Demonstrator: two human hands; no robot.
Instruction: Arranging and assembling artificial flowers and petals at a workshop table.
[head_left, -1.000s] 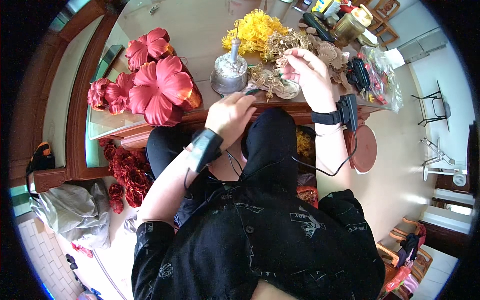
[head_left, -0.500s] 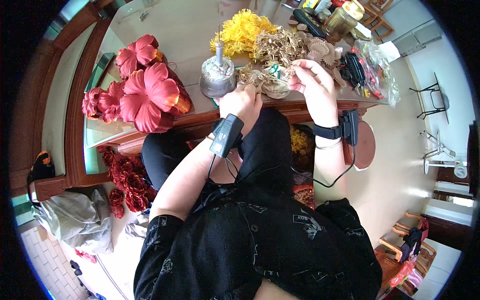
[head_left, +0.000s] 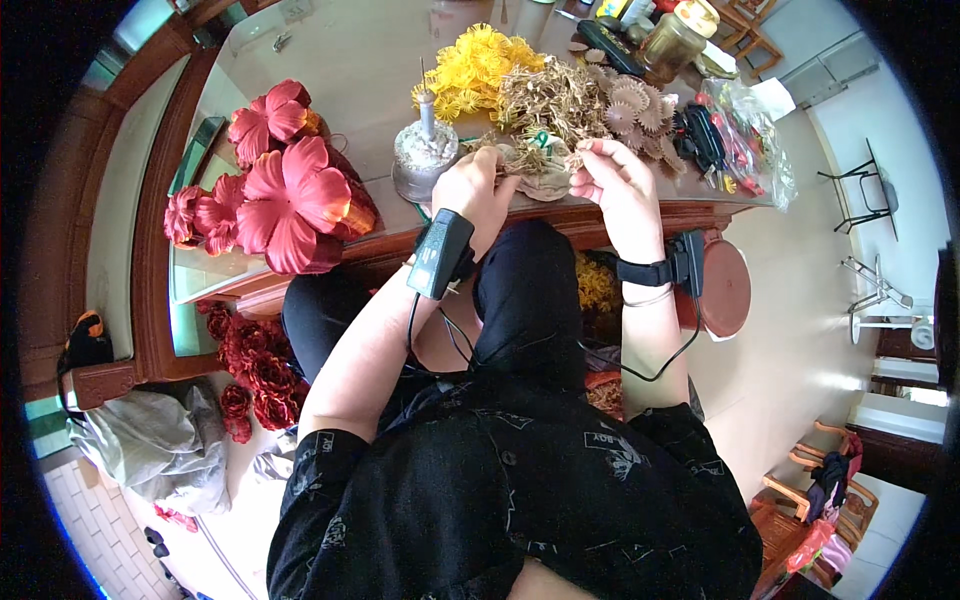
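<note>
My left hand [head_left: 475, 193] is closed at the front of the glass-topped desk, beside a metal pot with an upright rod [head_left: 425, 160]; its fingertips reach into tan fibrous bits, and what they grip is unclear. My right hand [head_left: 615, 185] pinches a small tan frayed piece [head_left: 575, 163] over a pale cloth bundle [head_left: 545, 180] with green loops on it. Behind both hands lie a pile of dried-looking tan stamens [head_left: 550, 100] and a cluster of yellow spiky flowers [head_left: 480, 65]. Pale scalloped discs [head_left: 640, 115] sit to the right.
Large red flowers [head_left: 295, 205] stand at the desk's [head_left: 355, 60] left. Black tools [head_left: 700, 140], plastic bags [head_left: 760, 160] and jars [head_left: 670, 45] crowd its right. Dark red blooms [head_left: 265, 370] lie below left, a round brown stool [head_left: 722, 290] right, chairs [head_left: 820, 500] beyond.
My left hand has moved up toward the tan bits beside the pot. My right hand has come lower, nearer the cloth bundle and the left hand. The view has shifted slightly.
</note>
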